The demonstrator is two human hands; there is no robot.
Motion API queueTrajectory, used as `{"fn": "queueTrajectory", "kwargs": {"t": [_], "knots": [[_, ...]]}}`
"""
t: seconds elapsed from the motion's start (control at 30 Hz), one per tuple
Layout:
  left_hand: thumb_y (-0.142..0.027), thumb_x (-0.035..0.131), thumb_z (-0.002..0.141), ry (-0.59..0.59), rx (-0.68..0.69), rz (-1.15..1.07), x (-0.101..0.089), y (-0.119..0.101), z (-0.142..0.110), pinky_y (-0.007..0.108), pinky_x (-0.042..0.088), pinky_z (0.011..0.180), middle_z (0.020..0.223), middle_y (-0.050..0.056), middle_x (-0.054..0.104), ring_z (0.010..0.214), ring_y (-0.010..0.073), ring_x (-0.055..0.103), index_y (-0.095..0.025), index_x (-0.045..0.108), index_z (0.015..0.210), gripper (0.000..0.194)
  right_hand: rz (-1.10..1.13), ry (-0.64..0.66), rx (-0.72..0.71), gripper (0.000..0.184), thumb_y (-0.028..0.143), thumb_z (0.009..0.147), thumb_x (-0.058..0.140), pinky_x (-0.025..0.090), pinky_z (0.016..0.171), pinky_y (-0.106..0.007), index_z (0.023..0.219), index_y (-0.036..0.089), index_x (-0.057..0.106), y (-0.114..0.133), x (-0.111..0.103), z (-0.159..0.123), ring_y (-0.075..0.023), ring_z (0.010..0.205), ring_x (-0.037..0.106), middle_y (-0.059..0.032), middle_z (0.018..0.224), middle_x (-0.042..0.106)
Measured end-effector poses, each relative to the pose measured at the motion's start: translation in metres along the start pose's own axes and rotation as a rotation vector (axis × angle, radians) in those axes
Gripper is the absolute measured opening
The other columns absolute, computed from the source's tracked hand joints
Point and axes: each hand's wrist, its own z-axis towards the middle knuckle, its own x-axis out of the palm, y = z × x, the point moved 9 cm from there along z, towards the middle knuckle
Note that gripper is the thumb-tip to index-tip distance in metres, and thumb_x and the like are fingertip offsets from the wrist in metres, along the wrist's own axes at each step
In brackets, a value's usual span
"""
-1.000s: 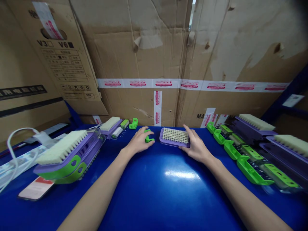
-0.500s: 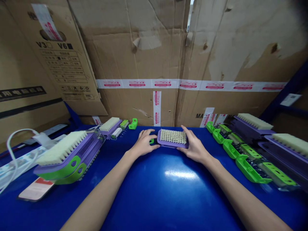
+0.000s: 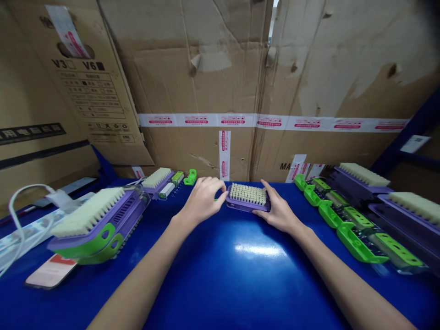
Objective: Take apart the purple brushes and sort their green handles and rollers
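1. The purple brush [image 3: 248,198] lies on the blue bench [image 3: 240,275], bristles up, near the cardboard boxes [image 3: 206,82] at the back.
2. The right hand [image 3: 279,211] grasps the right end of the brush, thumb in front and fingers behind.
3. The left hand [image 3: 202,200] is curled at the left end of the brush, fingertips touching it; it probably covers a small green piece [image 3: 216,200], but this is mostly hidden.
4. A finished brush with green handle [image 3: 98,220] rests at the left.
5. A row of green parts [image 3: 354,227] lies at the right.

purple brush [image 3: 248,200] with cream bristles, glossy blue table [image 3: 240,275]
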Motion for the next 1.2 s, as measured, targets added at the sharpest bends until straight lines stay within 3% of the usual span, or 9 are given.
{"fn": "queueTrajectory", "kwargs": {"t": [0.17,0.27,0.37,0.5,0.63,0.8,1.0,1.1,1.2], "knots": [[-0.022,0.049,0.087,-0.348,0.075,-0.056,-0.066,-0.043,-0.009,0.026,0.037,0.064,0.064,-0.003,0.051,0.063,0.011,0.047,-0.019,0.046,0.068,0.019,-0.001,0.009,0.027,0.092,0.043,0.072,0.067,0.04,0.101,-0.046,0.146,0.02,0.017,-0.004,0.003,-0.001,-0.0297,0.122,0.047,-0.0153,0.132,0.047],[-0.021,0.049,0.087,-0.424,0.091,-0.09,-0.072,-0.046,-0.014,0.024,0.035,0.059,0.058,-0.004,0.045,0.057,0.009,0.044,-0.019,0.041,0.062,0.026,0.002,0.013,0.013,0.093,0.043,0.072,0.068,0.04,0.101,-0.045,0.146,0.019,0.017,-0.003,0.004,-0.002,-0.0287,0.122,0.048,-0.0155,0.132,0.047],[-0.025,0.047,0.087,-0.341,-0.005,-0.097,-0.05,-0.025,-0.011,0.023,0.031,0.053,0.052,-0.004,0.042,0.05,0.0086,0.041,-0.019,0.04,0.058,0.031,0.013,0.024,0.005,0.093,0.043,0.072,0.068,0.04,0.101,-0.045,0.146,0.019,0.017,-0.001,0.005,-0.002,-0.0287,0.122,0.048,-0.0154,0.133,0.047],[-0.032,0.051,0.085,-0.026,-0.256,-0.052,0.006,0.017,-0.009,0.024,0.029,0.049,0.052,-0.004,0.049,0.048,0.0117,0.047,-0.02,0.05,0.066,0.022,0.031,0.054,0.016,0.093,0.042,0.072,0.067,0.041,0.1,-0.046,0.147,0.021,0.015,-0.001,0.008,-0.002,-0.0293,0.123,0.047,-0.0153,0.135,0.047],[-0.034,0.056,0.081,0.256,-0.34,0.041,0.054,0.034,-0.019,0.029,0.039,0.055,0.064,0.002,0.059,0.067,0.0231,0.062,-0.022,0.059,0.084,0.013,0.032,0.064,0.019,0.093,0.042,0.073,0.067,0.04,0.101,-0.046,0.147,0.021,0.016,-0.001,0.01,-0.002,-0.0292,0.125,0.045,-0.0158,0.136,0.046],[-0.034,0.058,0.078,0.276,-0.369,0.085,0.062,0.039,-0.024,0.032,0.045,0.06,0.072,0.005,0.062,0.075,0.0263,0.065,-0.022,0.06,0.084,0.014,0.025,0.049,0.007,0.091,0.042,0.073,0.067,0.039,0.102,-0.047,0.147,0.021,0.017,0.0,0.008,-0.002,-0.0292,0.126,0.044,-0.0153,0.139,0.044],[-0.026,0.05,0.081,0.159,-0.292,0.046,0.029,0.018,-0.012,0.026,0.035,0.053,0.058,-0.001,0.053,0.059,0.0173,0.056,-0.022,0.05,0.069,0.013,0.024,0.058,0.001,0.092,0.042,0.073,0.067,0.037,0.105,-0.046,0.147,0.02,0.017,-0.001,0.009,-0.002,-0.0285,0.128,0.042,-0.0166,0.141,0.041],[-0.02,0.048,0.082,-0.023,-0.123,-0.077,-0.009,-0.021,-0.01,0.025,0.031,0.049,0.052,-0.004,0.045,0.047,0.0106,0.044,-0.021,0.043,0.06,0.023,0.025,0.043,-0.018,0.091,0.041,0.073,0.067,0.037,0.104,-0.047,0.147,0.021,0.017,0.0,0.008,-0.002,-0.0285,0.128,0.043,-0.016,0.141,0.041],[-0.023,0.048,0.086,-0.263,0.08,-0.187,-0.055,-0.063,-0.03,0.024,0.034,0.047,0.047,-0.005,0.039,0.043,0.0081,0.038,-0.02,0.039,0.054,0.033,0.033,0.046,-0.021,0.091,0.041,0.074,0.066,0.04,0.102,-0.046,0.147,0.021,0.016,0.0,0.008,-0.003,-0.0281,0.124,0.047,-0.0153,0.137,0.045]]}}
